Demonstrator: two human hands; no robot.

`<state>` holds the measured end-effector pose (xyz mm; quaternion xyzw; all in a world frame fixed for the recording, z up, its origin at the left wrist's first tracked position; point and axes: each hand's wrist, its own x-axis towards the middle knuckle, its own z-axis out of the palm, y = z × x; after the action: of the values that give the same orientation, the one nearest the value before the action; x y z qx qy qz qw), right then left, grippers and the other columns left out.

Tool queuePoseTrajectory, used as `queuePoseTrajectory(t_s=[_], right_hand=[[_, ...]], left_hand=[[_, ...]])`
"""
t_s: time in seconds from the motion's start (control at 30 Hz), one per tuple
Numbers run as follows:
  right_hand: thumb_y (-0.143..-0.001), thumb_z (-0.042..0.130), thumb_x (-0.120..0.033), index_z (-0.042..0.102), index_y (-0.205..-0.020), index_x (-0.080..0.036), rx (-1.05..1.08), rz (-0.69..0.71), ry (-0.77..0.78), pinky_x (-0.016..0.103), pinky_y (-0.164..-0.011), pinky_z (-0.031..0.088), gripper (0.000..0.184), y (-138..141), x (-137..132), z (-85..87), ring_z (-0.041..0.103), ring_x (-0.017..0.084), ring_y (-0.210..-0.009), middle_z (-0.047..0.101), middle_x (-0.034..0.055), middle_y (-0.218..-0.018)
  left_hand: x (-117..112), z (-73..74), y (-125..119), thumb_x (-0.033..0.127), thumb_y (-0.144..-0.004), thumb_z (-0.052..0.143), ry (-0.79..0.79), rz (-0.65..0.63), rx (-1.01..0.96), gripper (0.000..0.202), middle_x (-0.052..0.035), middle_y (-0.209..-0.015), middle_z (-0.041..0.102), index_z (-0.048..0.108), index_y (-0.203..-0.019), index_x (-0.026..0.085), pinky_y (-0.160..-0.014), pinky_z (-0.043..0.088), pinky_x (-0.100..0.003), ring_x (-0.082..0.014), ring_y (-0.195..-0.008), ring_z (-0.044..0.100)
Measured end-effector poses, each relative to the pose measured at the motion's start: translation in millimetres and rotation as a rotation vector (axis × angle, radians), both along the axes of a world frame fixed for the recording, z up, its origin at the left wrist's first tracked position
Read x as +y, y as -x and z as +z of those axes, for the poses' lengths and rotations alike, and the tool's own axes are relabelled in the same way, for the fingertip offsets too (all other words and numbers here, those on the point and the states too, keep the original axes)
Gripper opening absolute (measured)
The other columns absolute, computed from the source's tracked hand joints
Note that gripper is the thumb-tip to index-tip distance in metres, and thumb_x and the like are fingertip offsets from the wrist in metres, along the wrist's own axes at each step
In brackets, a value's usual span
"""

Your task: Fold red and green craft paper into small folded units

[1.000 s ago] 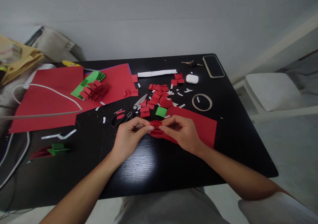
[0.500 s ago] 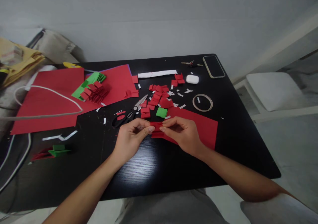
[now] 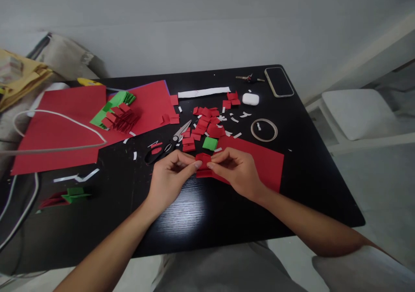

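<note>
Between my two hands is a small piece of folded red paper (image 3: 203, 161), with creases running across it. My left hand (image 3: 169, 175) pinches its left edge between thumb and fingers. The right edge is pinched the same way by my right hand (image 3: 238, 171). Under and beside my right hand lies a flat red sheet (image 3: 266, 164). Just beyond the fingers are a folded green piece (image 3: 210, 143) and a heap of small folded red pieces (image 3: 204, 123). Black-handled scissors (image 3: 168, 146) lie past my left hand, blades partly spread.
Large red sheets (image 3: 65, 123) cover the left side, bearing stacks of folded green (image 3: 113, 106) and red strips. A white cable (image 3: 65, 112) loops over them. Toward the right are a tape roll (image 3: 275, 136), white earbud case (image 3: 250, 99), keys (image 3: 249, 78) and phone (image 3: 279, 82).
The folded red paper's upper flap has tilted up and shows more of its face between my fingers. Both hands keep their pinch. The whole view has shifted slightly.
</note>
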<state>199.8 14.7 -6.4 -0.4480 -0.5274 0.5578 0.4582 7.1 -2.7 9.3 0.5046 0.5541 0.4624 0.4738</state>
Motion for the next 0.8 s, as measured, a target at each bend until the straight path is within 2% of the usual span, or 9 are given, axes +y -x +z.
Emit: queuePoseTrajectory(t_s=[0.17, 0.37, 0.6, 0.8], right_hand=[[-0.077, 0.089, -0.036, 0.072, -0.075, -0.021, -0.002, -0.006, 0.024, 0.034, -0.076, 0.064, 0.022, 0.3, 0.2, 0.3, 0.075, 0.02, -0.08, 0.078, 0.0039, -0.083], [-0.078, 0.087, -0.039, 0.069, -0.077, -0.022, -0.001, 0.011, 0.046, 0.032, -0.071, 0.062, 0.025, -0.1, 0.9, -0.7, 0.072, 0.018, -0.076, 0.076, 0.0024, -0.079], [-0.083, 0.084, -0.034, 0.073, -0.104, -0.024, 0.031, 0.077, 0.05, 0.031, -0.081, 0.064, 0.026, -1.1, 0.9, 1.5, 0.077, 0.018, -0.085, 0.079, 0.0012, -0.09], [-0.082, 0.085, -0.037, 0.075, -0.094, -0.022, 0.009, 0.063, 0.058, 0.033, -0.081, 0.065, 0.022, -1.7, 1.5, 2.2, 0.077, 0.019, -0.086, 0.08, 0.0024, -0.091]], left_hand=[[-1.2, 0.9, -2.0, 0.028, -0.08, 0.083, 0.001, 0.032, 0.024, 0.017, -0.0021, -0.074, 0.077, 0.071, -0.073, 0.018, -0.06, 0.054, -0.024, -0.013, -0.063, 0.066], [-2.3, 0.1, -3.2, 0.032, -0.08, 0.083, 0.003, 0.037, 0.052, 0.02, -0.0017, -0.072, 0.075, 0.07, -0.074, 0.018, -0.059, 0.053, -0.025, -0.0133, -0.062, 0.065], [-2.1, -0.9, -3.3, 0.029, -0.082, 0.081, -0.008, 0.038, 0.068, 0.017, 0.001, -0.067, 0.069, 0.068, -0.077, 0.018, -0.056, 0.048, -0.022, -0.0104, -0.058, 0.058], [-1.5, -0.1, -3.5, 0.027, -0.083, 0.079, 0.005, 0.01, 0.055, 0.015, 0.0011, -0.066, 0.069, 0.068, -0.077, 0.018, -0.056, 0.047, -0.022, -0.0105, -0.058, 0.057]])
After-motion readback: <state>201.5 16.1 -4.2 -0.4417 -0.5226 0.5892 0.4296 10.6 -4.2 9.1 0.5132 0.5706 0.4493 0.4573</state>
